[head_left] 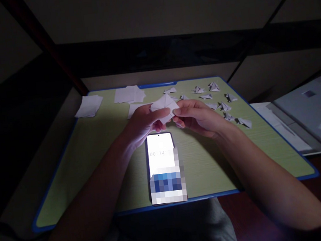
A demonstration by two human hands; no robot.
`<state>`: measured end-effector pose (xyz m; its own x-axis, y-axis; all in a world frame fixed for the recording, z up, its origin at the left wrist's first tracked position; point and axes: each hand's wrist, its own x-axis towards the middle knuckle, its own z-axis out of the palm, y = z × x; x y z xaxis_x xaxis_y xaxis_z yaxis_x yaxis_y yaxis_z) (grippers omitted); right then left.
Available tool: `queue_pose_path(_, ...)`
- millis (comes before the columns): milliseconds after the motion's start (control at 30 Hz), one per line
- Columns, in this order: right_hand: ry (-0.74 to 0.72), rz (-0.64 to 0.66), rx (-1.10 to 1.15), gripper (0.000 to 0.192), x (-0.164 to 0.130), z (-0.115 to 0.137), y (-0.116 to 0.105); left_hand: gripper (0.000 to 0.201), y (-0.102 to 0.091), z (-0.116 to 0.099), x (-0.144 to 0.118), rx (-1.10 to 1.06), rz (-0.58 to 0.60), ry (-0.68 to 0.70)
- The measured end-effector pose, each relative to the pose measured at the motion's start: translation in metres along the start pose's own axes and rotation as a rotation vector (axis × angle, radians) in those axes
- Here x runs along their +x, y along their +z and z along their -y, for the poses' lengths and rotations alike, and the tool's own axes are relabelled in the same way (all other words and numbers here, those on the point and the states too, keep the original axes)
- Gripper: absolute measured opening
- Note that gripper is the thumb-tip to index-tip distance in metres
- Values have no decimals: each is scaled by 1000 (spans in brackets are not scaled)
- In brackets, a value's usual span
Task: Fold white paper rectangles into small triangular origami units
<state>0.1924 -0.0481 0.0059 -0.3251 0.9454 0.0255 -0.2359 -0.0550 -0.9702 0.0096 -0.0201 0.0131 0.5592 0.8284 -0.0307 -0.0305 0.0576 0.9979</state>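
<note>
Above the middle of the green table, a small folded sheet of white paper (pixel 166 101) with creases across its face is held between both hands. My left hand (pixel 145 120) grips its left side, thumb lying across the front. At the lower right edge, my right hand (pixel 196 116) pinches the paper between thumb and fingers. Most fingertips behind the sheet are hidden. Just below the hands lies a phone (pixel 162 163) with a bright screen showing running digits, partly pixelated.
Several folded paper figures (pixel 225 106) are scattered over the right back of the blue-edged table (pixel 91 171). Paper stacks lie at the back left (pixel 89 106) and back middle (pixel 128 94); another sheet (pixel 133 110) is partly behind my left hand. A large pale box (pixel 316 110) stands right of the table.
</note>
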Motion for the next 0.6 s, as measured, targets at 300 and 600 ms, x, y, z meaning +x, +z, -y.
queue_pose_path(300,-10,-77,-100,29,3,-3,2,23,-5,7,5,184,-91,42)
queue_pose_path(600,-40,-136,-137,31,6,-6,0,25,-5,6,3,162,-97,83)
